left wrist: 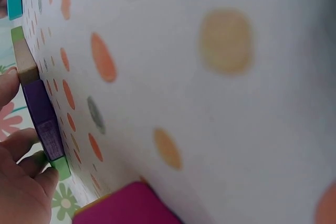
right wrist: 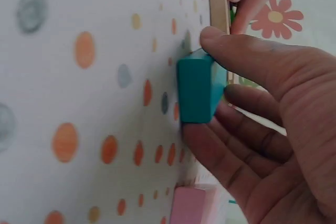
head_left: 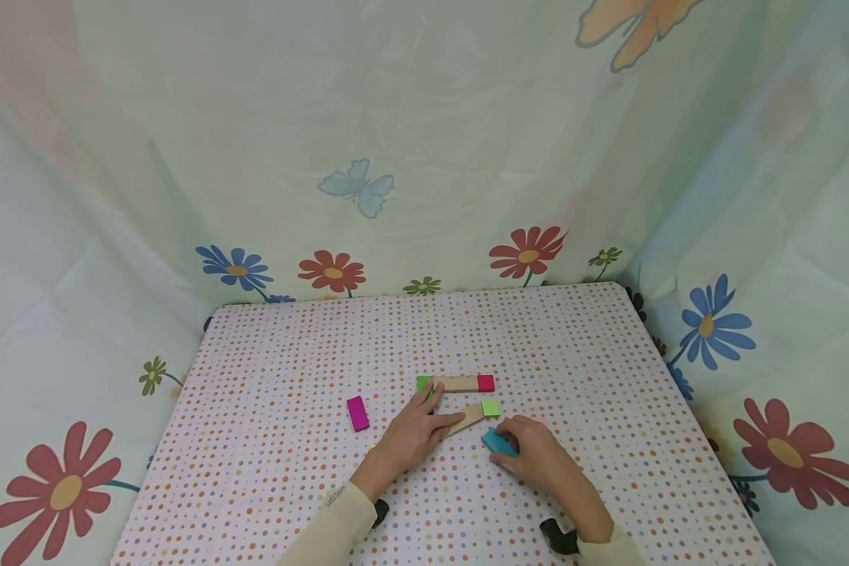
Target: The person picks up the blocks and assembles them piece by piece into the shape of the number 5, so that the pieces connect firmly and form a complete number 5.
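Observation:
My right hand (head_left: 538,452) pinches a teal wooden block (head_left: 498,442) between thumb and fingers, low over the dotted table. My left hand (head_left: 409,434) lies across a row of blocks, fingers mostly straight and touching it. That row's wood-coloured block (head_left: 464,420) and light green block (head_left: 491,408) show past the thumb. In the left wrist view, purple blocks (left wrist: 41,103) and a green block (left wrist: 61,167) sit by the left fingers. Behind stands another row: a green block (head_left: 424,382), a wood-coloured length (head_left: 460,384) and a red block (head_left: 486,383).
A magenta block (head_left: 357,413) lies left of the left hand. Near the right hand is a pink block (right wrist: 190,205), mostly hidden in the head view. A bit of yellow shows beside the left wrist. Flower-printed curtains surround the dotted table (head_left: 290,354).

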A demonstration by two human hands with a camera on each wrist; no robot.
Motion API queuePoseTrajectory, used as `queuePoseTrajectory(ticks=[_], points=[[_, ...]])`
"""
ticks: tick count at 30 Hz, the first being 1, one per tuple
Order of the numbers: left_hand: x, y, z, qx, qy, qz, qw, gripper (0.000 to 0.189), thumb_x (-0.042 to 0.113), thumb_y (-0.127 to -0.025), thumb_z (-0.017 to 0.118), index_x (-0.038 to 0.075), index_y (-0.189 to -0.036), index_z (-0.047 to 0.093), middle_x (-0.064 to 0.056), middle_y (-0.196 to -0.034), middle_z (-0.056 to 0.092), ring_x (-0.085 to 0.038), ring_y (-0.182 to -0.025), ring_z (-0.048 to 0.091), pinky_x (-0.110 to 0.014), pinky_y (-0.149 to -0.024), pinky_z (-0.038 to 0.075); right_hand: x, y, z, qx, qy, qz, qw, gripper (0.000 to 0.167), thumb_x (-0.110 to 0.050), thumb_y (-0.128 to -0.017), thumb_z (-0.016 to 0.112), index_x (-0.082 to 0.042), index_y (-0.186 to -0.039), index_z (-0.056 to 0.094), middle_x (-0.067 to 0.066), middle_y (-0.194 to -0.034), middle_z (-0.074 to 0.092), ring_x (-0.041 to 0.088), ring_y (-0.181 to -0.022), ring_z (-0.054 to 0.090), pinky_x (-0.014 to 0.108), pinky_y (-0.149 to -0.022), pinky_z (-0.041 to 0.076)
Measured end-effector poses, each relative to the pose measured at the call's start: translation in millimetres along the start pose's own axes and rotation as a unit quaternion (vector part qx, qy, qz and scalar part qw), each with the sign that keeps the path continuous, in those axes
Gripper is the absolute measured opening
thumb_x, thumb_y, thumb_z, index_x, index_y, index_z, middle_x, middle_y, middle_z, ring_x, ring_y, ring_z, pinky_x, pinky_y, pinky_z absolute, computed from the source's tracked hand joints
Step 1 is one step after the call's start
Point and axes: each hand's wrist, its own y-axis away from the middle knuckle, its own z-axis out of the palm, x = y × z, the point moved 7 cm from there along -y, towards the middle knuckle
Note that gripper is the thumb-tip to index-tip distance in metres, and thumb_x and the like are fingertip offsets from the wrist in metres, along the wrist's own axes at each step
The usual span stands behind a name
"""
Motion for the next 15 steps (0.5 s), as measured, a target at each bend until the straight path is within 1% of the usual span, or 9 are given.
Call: queuePoseTrajectory(ticks=[5, 8, 12, 15], points=[[1.0, 0.3, -0.8, 0.005, 0.006, 0.004, 1.0000, 0.038, 0.025, -0.109, 0.061, 0.030, -0.146, 0.066, -0.023, -0.170, 0.036, -0.043, -0.161, 0.030, -0.050, -0.126, 0.041, 1.1, -2.5, 1.1, -0.006, -0.008, 0.024, 0.9997, 0.034, -0.027, -0.081, 0.094, -0.013, -0.102, 0.072, -0.006, -0.086, 0.064, 0.006, -0.077, 0.055, 0.025, -0.070, 0.051], [1.5, 0.3, -1.5, 0.006, 0.009, 0.005, 0.9999, 0.038, 0.024, -0.109, 0.061, 0.028, -0.145, 0.066, -0.023, -0.170, 0.035, -0.044, -0.161, 0.030, -0.051, -0.126, 0.041, -0.7, -2.4, 0.1, -0.002, -0.014, 0.029, 0.9995, 0.034, -0.026, -0.082, 0.093, -0.011, -0.100, 0.069, -0.003, -0.084, 0.062, 0.009, -0.074, 0.052, 0.026, -0.067, 0.047], [1.9, 0.7, -2.6, 0.003, 0.013, 0.005, 0.9999, 0.038, 0.025, -0.109, 0.060, 0.028, -0.146, 0.066, -0.023, -0.171, 0.034, -0.044, -0.162, 0.029, -0.051, -0.127, 0.041, -2.8, -0.9, -0.7, 0.017, -0.018, 0.036, 0.9990, 0.036, -0.024, -0.082, 0.093, -0.007, -0.098, 0.066, -0.001, -0.080, 0.058, 0.012, -0.071, 0.049, 0.026, -0.064, 0.042], [1.2, 0.8, -2.6, 0.002, 0.013, 0.002, 0.9999, 0.038, 0.025, -0.109, 0.060, 0.029, -0.146, 0.066, -0.022, -0.171, 0.034, -0.043, -0.162, 0.029, -0.051, -0.126, 0.041, -3.1, -0.5, 0.0, 0.032, -0.022, 0.049, 0.9980, 0.037, -0.024, -0.083, 0.092, -0.004, -0.100, 0.066, 0.001, -0.081, 0.058, 0.013, -0.072, 0.049, 0.026, -0.064, 0.043]])
